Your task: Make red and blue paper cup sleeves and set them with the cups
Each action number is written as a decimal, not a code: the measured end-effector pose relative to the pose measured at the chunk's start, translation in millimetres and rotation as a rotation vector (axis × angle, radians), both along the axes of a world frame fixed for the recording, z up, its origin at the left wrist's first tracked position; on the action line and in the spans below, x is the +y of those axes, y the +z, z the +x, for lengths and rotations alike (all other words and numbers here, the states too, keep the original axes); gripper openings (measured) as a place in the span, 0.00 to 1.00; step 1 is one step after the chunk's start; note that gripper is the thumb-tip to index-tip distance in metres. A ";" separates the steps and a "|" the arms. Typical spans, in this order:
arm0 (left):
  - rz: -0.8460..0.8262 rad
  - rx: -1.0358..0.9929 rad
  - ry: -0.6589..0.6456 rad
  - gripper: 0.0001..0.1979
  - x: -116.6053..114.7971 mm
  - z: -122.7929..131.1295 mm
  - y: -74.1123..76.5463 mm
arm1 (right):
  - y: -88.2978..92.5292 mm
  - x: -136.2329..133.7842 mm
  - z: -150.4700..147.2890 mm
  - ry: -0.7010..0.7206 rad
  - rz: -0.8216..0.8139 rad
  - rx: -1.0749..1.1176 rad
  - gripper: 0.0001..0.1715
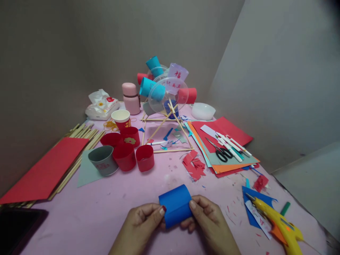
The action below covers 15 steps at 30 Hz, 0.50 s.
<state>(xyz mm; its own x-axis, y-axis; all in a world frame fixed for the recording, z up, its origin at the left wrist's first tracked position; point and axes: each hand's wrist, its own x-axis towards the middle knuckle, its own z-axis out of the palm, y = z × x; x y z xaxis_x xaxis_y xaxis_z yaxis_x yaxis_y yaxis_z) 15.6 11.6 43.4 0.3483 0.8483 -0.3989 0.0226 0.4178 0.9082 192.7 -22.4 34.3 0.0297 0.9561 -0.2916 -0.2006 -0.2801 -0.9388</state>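
A blue paper tube (175, 205) lies sideways between my two hands, low over the front of the table. My left hand (145, 223) pinches its left end with thumb and fingers. At the other end, my right hand (205, 216) grips the rim, thumb on the near side. A lengthwise seam shows along the tube's front. Beyond it stand several red paper cups (124, 156) and a grey paper cup (103, 161). Farther back is a stick frame (160, 131) carrying a wheel of clear plastic discs (168, 95) with coloured paper tubes around it.
A yellow glue gun (278, 221) rests at right on blue paper scraps. Behind it, scissors (223, 154) and white pens lie on stacked coloured paper (228, 168). Red paper (45, 170) covers wooden sticks at left. A pink flask (131, 101), tissue pack (102, 106) and bowl (203, 111) stand behind.
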 end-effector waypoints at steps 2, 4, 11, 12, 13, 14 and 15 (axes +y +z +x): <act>-0.004 0.011 -0.005 0.17 1.1 -0.3 -0.1 | 0.8 -0.1 0.5 0.021 0.004 -0.017 0.22; -0.008 0.027 -0.004 0.16 2.2 -0.6 -0.5 | 1.7 -0.4 0.8 0.035 0.008 -0.039 0.22; 0.001 0.055 -0.009 0.16 0.4 -1.3 -3.9 | 3.1 -2.4 -0.1 0.000 0.013 -0.055 0.25; -0.001 0.053 -0.006 0.16 0.0 -1.3 -4.5 | 3.1 -2.4 -0.2 -0.002 0.006 -0.056 0.24; -0.004 0.051 -0.001 0.16 -0.2 -1.3 -4.9 | 3.1 -2.4 -0.2 -0.002 0.000 -0.059 0.24; -0.005 0.048 -0.002 0.16 -0.2 -1.2 -5.0 | 3.1 -2.2 -0.2 -0.002 -0.005 -0.064 0.23; -0.004 0.038 -0.007 0.17 0.0 -1.1 -4.9 | 3.1 -2.0 -0.2 -0.005 -0.006 -0.067 0.23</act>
<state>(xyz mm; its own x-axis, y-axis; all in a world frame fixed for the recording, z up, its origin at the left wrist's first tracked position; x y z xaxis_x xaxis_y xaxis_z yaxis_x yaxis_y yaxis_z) 14.5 11.6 38.5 0.3388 0.8444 -0.4150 0.0595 0.4209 0.9051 192.5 -24.4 37.4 0.0545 0.9540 -0.2947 -0.1387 -0.2850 -0.9484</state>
